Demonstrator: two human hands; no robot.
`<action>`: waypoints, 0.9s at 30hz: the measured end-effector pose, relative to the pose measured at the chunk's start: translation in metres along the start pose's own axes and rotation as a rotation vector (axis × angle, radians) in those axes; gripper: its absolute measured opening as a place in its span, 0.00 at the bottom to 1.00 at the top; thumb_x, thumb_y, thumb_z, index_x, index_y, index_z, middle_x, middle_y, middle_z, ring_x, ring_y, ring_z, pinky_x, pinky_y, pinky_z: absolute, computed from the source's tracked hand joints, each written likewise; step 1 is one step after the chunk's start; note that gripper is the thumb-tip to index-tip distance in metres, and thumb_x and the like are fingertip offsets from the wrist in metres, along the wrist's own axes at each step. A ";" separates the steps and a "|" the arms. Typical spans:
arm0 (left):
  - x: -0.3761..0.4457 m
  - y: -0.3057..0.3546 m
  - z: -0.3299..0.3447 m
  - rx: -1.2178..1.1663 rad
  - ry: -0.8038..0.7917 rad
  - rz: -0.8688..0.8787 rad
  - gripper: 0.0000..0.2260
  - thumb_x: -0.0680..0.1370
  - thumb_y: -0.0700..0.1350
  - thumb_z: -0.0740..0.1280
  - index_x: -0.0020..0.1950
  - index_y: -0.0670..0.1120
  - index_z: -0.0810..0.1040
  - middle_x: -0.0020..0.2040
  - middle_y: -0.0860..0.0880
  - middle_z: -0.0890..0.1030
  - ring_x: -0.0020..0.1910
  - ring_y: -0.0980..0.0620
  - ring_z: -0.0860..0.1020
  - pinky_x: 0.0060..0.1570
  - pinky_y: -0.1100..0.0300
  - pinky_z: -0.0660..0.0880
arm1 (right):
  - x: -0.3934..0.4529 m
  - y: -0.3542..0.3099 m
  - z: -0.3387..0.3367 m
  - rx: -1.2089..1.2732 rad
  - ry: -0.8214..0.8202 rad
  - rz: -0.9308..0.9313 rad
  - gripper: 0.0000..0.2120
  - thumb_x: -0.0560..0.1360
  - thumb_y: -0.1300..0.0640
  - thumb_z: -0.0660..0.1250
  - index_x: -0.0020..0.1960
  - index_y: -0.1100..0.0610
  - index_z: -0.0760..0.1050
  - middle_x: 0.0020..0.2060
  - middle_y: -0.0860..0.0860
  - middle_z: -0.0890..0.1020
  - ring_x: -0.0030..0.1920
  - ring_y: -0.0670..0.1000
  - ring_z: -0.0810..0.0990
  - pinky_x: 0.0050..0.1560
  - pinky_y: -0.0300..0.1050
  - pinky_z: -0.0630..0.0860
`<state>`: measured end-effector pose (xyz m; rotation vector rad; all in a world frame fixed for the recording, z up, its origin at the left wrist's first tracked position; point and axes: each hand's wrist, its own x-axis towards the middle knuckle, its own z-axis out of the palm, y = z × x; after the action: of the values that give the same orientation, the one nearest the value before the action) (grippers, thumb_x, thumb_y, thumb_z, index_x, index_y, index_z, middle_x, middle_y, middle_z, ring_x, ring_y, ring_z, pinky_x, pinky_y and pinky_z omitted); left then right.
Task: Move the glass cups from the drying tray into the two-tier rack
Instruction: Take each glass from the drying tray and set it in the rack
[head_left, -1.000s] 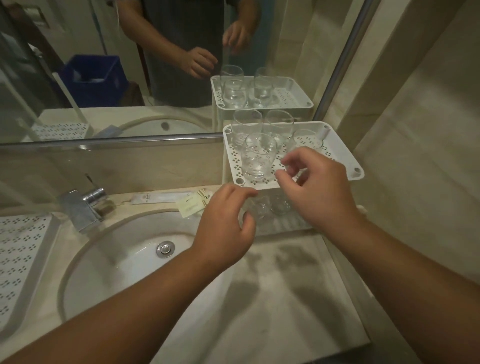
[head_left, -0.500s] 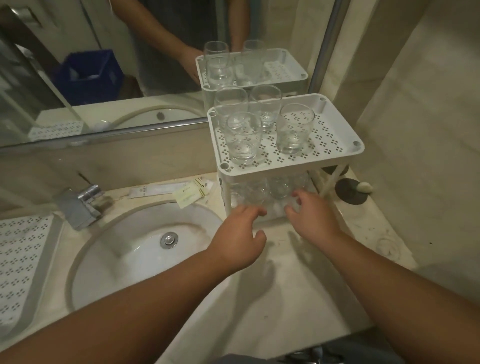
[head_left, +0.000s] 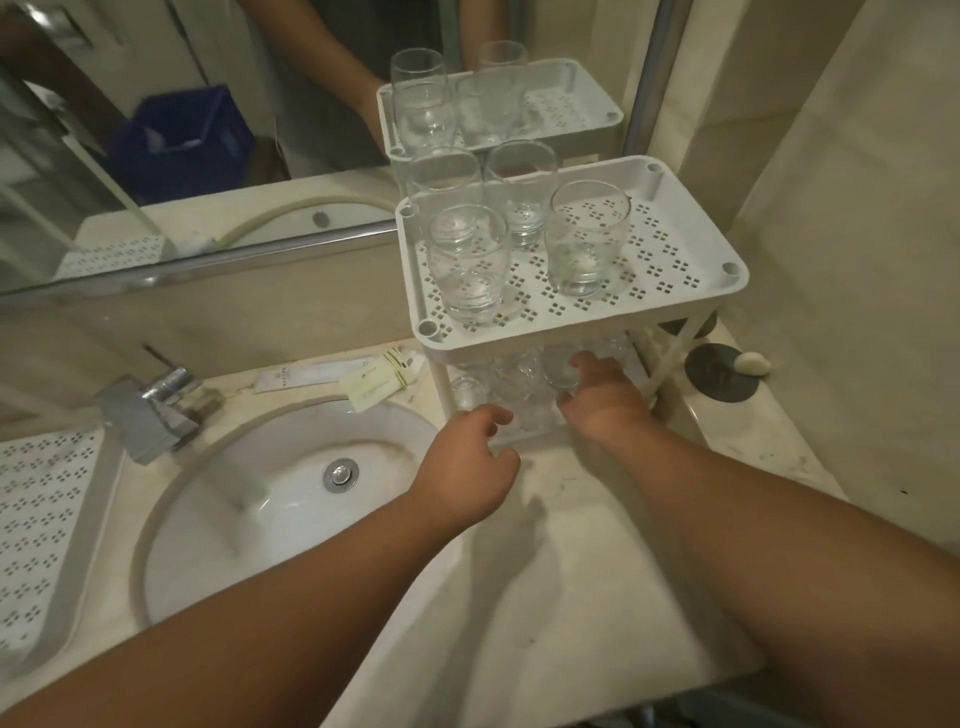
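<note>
Glass cups (head_left: 524, 387) crowd the rack's (head_left: 696, 244) lower tier; your right hand (head_left: 597, 395) reaches among them, its grip hidden; your left hand's (head_left: 467, 467) fingers hang loosely curled, holding nothing.

The marble counter (head_left: 597, 597) carries the two-tier rack (head_left: 691, 249), drying tray (head_left: 47, 519), sachets (head_left: 337, 376) and sink (head_left: 291, 509).

Beige marble counter (head_left: 597, 597) w/ sink (head_left: 291, 499), mirror (head_left: 182, 104) behind.

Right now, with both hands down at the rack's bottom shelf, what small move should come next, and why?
Probably draw the right hand back out. It reaches under the top shelf among the lower cups, which look already set down. The left hand waits at the shelf's front edge, holding nothing, so likely no cup is left to place.
</note>
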<state>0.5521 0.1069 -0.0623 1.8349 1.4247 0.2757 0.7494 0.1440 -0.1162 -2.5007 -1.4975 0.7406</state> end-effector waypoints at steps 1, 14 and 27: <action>0.000 -0.001 -0.001 -0.014 0.009 -0.015 0.20 0.77 0.43 0.64 0.69 0.51 0.74 0.64 0.50 0.75 0.58 0.50 0.78 0.60 0.58 0.74 | 0.003 0.000 0.002 0.002 0.007 0.002 0.21 0.78 0.49 0.62 0.70 0.49 0.62 0.65 0.56 0.68 0.60 0.60 0.76 0.55 0.51 0.76; -0.002 0.001 -0.001 -0.101 0.019 -0.097 0.19 0.77 0.43 0.64 0.68 0.52 0.75 0.62 0.51 0.75 0.59 0.50 0.77 0.60 0.52 0.76 | 0.026 0.002 0.013 0.051 0.081 0.049 0.19 0.78 0.46 0.65 0.60 0.59 0.73 0.56 0.56 0.78 0.57 0.57 0.77 0.47 0.44 0.68; -0.005 0.010 0.007 -0.212 -0.021 -0.143 0.19 0.78 0.43 0.63 0.69 0.51 0.74 0.64 0.50 0.74 0.60 0.48 0.77 0.61 0.53 0.75 | -0.014 0.017 0.019 0.353 0.284 0.014 0.16 0.73 0.49 0.74 0.43 0.57 0.70 0.37 0.52 0.76 0.35 0.52 0.74 0.34 0.41 0.65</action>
<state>0.5614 0.0988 -0.0591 1.5538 1.4456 0.3215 0.7482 0.1212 -0.1344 -2.2396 -1.1424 0.5634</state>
